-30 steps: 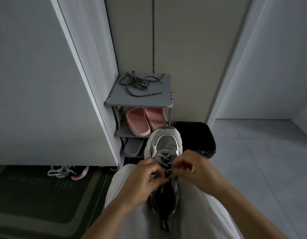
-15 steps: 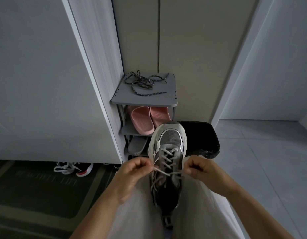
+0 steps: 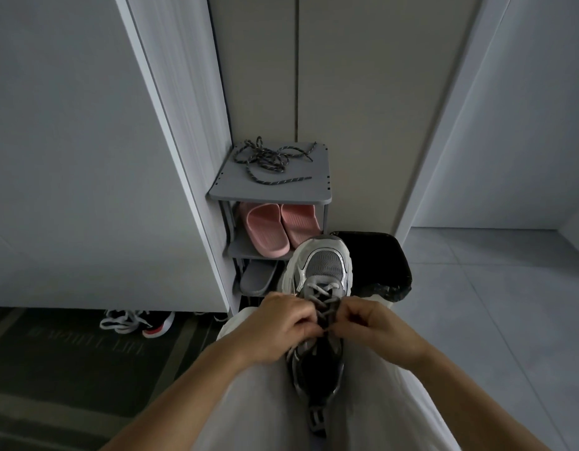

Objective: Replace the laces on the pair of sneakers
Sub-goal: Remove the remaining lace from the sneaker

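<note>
A grey and white sneaker (image 3: 324, 271) lies between my knees, toe pointing away from me. Its pale lace (image 3: 324, 296) criss-crosses the eyelets. My left hand (image 3: 278, 330) and my right hand (image 3: 372, 327) meet over the middle eyelets, each pinching the lace. The lace ends are hidden under my fingers. A loose dark speckled lace (image 3: 272, 161) lies tangled on the top board of a grey shoe rack (image 3: 314, 193). A second sneaker (image 3: 135, 322) with pale laces sits on the floor at the left, half hidden under a cabinet.
Pink slippers (image 3: 275, 227) fill the rack's middle shelf and a grey slipper (image 3: 257, 281) the lower one. A black bin (image 3: 379, 265) with a bag liner stands just behind the sneaker's toe. A dark mat (image 3: 70, 369) covers the floor at left; pale tiles (image 3: 493, 304) lie at right.
Half a second ago my hands were apart, pulling the lace out to both sides. They have come back together over the middle of the sneaker.
</note>
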Demonstrator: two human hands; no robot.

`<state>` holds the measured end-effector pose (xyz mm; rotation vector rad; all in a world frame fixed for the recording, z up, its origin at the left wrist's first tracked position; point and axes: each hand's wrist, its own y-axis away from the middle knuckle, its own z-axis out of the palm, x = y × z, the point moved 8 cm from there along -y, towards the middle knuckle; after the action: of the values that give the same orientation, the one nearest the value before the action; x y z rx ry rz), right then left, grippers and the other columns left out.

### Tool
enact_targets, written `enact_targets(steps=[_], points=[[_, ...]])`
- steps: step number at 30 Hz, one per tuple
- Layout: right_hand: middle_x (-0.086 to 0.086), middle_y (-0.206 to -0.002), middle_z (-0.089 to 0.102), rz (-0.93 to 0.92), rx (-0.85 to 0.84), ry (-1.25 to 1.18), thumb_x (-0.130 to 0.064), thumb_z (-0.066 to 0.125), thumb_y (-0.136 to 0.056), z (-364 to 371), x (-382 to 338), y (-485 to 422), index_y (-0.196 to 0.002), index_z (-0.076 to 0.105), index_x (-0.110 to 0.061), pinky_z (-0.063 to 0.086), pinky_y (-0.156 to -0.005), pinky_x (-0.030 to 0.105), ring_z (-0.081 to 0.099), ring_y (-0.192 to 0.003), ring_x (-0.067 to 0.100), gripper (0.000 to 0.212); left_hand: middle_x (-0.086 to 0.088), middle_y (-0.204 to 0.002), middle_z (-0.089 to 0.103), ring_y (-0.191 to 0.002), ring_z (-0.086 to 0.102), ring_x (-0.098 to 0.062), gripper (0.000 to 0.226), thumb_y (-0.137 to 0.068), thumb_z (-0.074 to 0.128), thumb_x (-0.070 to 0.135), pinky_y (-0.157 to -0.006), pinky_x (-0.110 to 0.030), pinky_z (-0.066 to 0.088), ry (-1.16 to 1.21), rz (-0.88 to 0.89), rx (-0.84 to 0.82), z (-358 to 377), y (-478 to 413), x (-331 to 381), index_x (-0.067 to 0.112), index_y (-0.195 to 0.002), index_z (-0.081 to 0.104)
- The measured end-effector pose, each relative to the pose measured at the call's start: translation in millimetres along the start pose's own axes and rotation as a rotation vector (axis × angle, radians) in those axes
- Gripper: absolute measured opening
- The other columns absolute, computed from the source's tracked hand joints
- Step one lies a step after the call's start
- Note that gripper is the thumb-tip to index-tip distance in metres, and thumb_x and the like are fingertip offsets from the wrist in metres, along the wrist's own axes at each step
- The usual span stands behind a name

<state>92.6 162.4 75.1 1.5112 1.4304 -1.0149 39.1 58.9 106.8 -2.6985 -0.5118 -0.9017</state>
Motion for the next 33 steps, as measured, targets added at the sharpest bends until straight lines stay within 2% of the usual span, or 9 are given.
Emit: enact_targets(steps=[4, 8, 11, 15, 19, 21, 23, 26, 33], points=[[-0.003, -0.060, 0.047, -0.081, 0.039, -0.583, -0.027, 0.074, -0.065, -5, 6, 11, -0.062, 0.055, -0.015, 0.037, -0.058, 0.017, 0.042, -0.058, 0.008, 0.022, 0.009, -0.062, 0.050, -0.064, 0.046, -0.005, 0.023, -0.084, 0.060, 0.037, -0.070, -0.017, 0.040, 0.619, -0.233, 0.109, -15, 26, -34, 0.019, -0.070, 0.057], [-0.001, -0.058, 0.046, -0.024, 0.068, -0.625, -0.040, 0.081, -0.056, -1, 22, 13, -0.059, 0.057, -0.019, 0.034, -0.057, 0.021, 0.040, -0.057, 0.011, 0.032, 0.008, -0.058, 0.050, -0.063, 0.047, -0.006, 0.033, -0.064, 0.065, 0.058, -0.071, -0.017, 0.039, 0.881, -0.306, 0.188, -7, 47, -52, 0.025, -0.062, 0.060], [-0.005, -0.064, 0.047, 0.084, 0.007, -0.200, -0.051, 0.065, -0.063, 2, 20, 8, -0.065, 0.055, -0.023, 0.032, -0.066, 0.032, 0.041, -0.066, 0.013, 0.030, 0.008, -0.066, 0.053, -0.068, 0.048, -0.004, 0.044, -0.064, 0.052, 0.070, -0.073, -0.019, 0.038, 0.400, -0.320, 0.071, 1, 39, -50, 0.028, -0.075, 0.059], [-0.011, -0.070, 0.045, -0.005, 0.020, 0.315, -0.047, 0.065, -0.076, 7, -6, -10, -0.063, 0.048, -0.031, 0.036, -0.064, 0.020, 0.045, -0.065, 0.001, 0.027, 0.014, -0.070, 0.045, -0.078, 0.039, -0.002, 0.045, -0.075, 0.036, 0.067, -0.088, -0.023, 0.025, -0.288, 0.004, 0.002, 5, 12, -18, 0.026, -0.071, 0.053], [-0.005, -0.074, 0.048, -0.087, 0.139, 0.184, -0.048, 0.055, -0.077, 0, -4, -5, -0.064, 0.051, -0.028, 0.043, -0.068, 0.033, 0.048, -0.068, 0.009, 0.024, 0.014, -0.058, 0.041, -0.063, 0.040, 0.002, 0.029, -0.085, 0.048, 0.044, -0.071, -0.013, 0.030, 0.161, 0.021, 0.132, -4, 12, -15, 0.029, -0.061, 0.049], [-0.003, -0.069, 0.047, -0.104, 0.224, -0.211, -0.047, 0.064, -0.074, -14, 5, 8, -0.064, 0.054, -0.022, 0.042, -0.064, 0.030, 0.045, -0.065, 0.014, 0.029, 0.011, -0.057, 0.048, -0.061, 0.045, 0.000, 0.025, -0.078, 0.057, 0.039, -0.065, -0.012, 0.036, 0.534, -0.136, 0.292, -14, 27, -34, 0.028, -0.056, 0.053], [-0.001, -0.065, 0.044, -0.137, 0.236, -0.634, -0.043, 0.076, -0.067, -20, 14, 19, -0.059, 0.055, -0.015, 0.038, -0.061, 0.020, 0.041, -0.061, 0.011, 0.036, 0.004, -0.057, 0.052, -0.067, 0.053, -0.010, 0.028, -0.069, 0.063, 0.041, -0.068, -0.017, 0.042, 0.864, -0.218, 0.512, -23, 48, -57, 0.020, -0.051, 0.057], [0.003, -0.063, 0.041, -0.109, 0.189, -0.764, -0.039, 0.079, -0.063, -16, 24, 26, -0.055, 0.052, -0.012, 0.038, -0.060, 0.019, 0.039, -0.060, 0.013, 0.039, -0.006, -0.066, 0.062, -0.078, 0.059, -0.020, 0.036, -0.066, 0.073, 0.045, -0.078, -0.027, 0.050, 1.132, -0.210, 0.609, -30, 68, -77, 0.014, -0.053, 0.059], [-0.005, -0.062, 0.046, 0.083, 0.108, -0.050, -0.051, 0.062, -0.076, -11, 2, -2, -0.064, 0.051, -0.017, 0.035, -0.061, 0.022, 0.042, -0.060, 0.005, 0.039, 0.011, -0.082, 0.060, -0.083, 0.055, 0.000, 0.042, -0.077, 0.040, 0.062, -0.085, -0.020, 0.038, 0.011, -0.163, 0.202, -38, 24, -26, 0.027, -0.086, 0.061]])
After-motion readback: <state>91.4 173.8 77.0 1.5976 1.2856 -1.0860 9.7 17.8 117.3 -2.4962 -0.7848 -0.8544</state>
